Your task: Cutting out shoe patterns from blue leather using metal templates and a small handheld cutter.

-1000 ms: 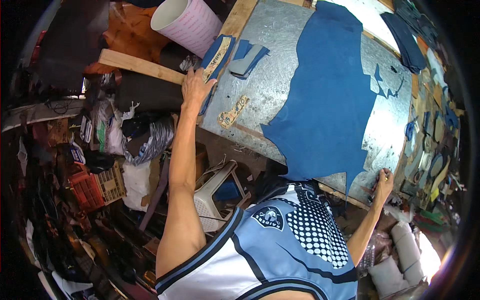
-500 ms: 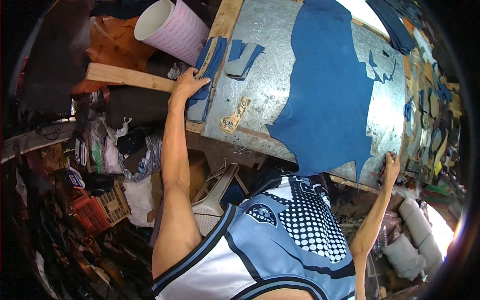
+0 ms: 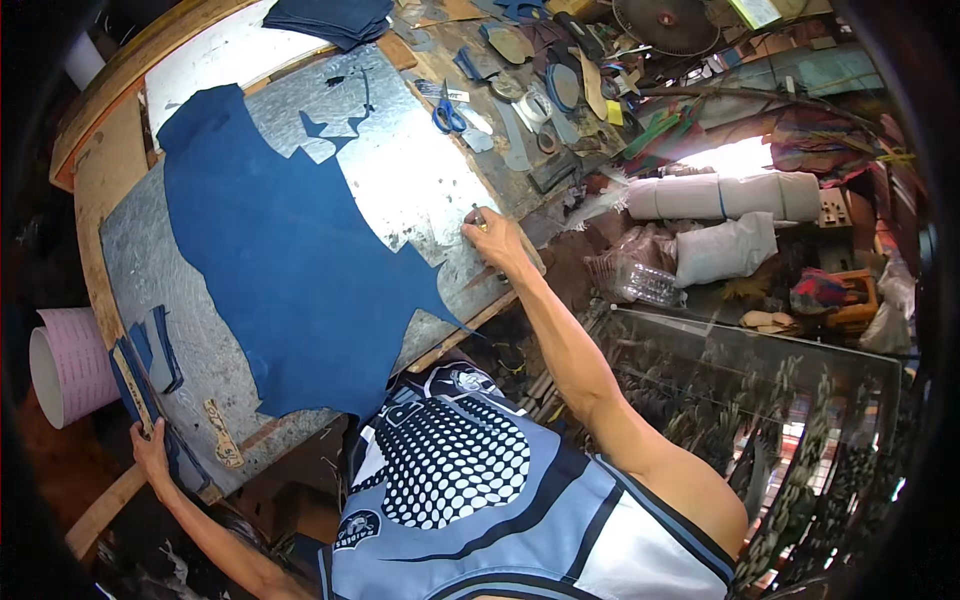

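A large, uneven blue leather hide lies across the grey metal-topped table. At the table's left edge, my left hand is closed at a stack of narrow blue leather pieces, with a pale, marked strip lying along them. Over the bright right side of the top, my right hand closes around a small, slim metal tool; its exact kind is hard to make out. More cut blue pieces and a tan, marked pattern piece lie beside the stack.
Blue-handled scissors, tape rolls and scraps lie beyond the table's far right. Blue offcuts sit past the hide. A pink-white cylinder stands left. A glass-topped case and wrapped rolls are at right.
The view has swung right, bringing the scissors, tape rolls and glass case into sight. My left hand remains by the stack; my right hand stays near the table's right edge.
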`<act>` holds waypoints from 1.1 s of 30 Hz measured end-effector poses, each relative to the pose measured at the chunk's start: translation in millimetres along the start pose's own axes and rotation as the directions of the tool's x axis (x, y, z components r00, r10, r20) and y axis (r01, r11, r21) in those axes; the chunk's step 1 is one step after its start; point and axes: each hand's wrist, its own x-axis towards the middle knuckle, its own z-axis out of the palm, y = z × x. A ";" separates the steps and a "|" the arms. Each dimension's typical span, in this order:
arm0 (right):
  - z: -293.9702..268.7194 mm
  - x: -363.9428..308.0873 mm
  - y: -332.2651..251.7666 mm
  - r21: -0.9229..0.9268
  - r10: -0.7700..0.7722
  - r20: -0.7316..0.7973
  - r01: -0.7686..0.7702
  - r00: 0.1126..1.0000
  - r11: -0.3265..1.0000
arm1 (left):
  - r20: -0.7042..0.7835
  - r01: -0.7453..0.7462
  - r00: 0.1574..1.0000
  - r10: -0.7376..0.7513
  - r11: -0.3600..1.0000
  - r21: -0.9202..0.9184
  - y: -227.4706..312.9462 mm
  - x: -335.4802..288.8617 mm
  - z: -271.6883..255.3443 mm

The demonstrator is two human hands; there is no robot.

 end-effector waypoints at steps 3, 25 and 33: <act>-25.6 9.1 -15.0 0.171 0.170 0.257 -0.218 0.951 0.961 | -0.033 0.015 0.999 -0.015 1.000 0.002 4.8 -1.8 7.0; -82.6 178.5 49.1 -0.661 -0.061 0.059 0.085 0.996 0.745 | -0.114 -0.599 0.785 0.608 0.794 0.106 385.4 -124.1 132.0; -70.7 166.6 36.6 -0.738 -0.049 0.064 0.080 0.997 0.670 | 0.144 -0.877 0.399 0.905 0.423 -0.230 414.1 -250.0 164.2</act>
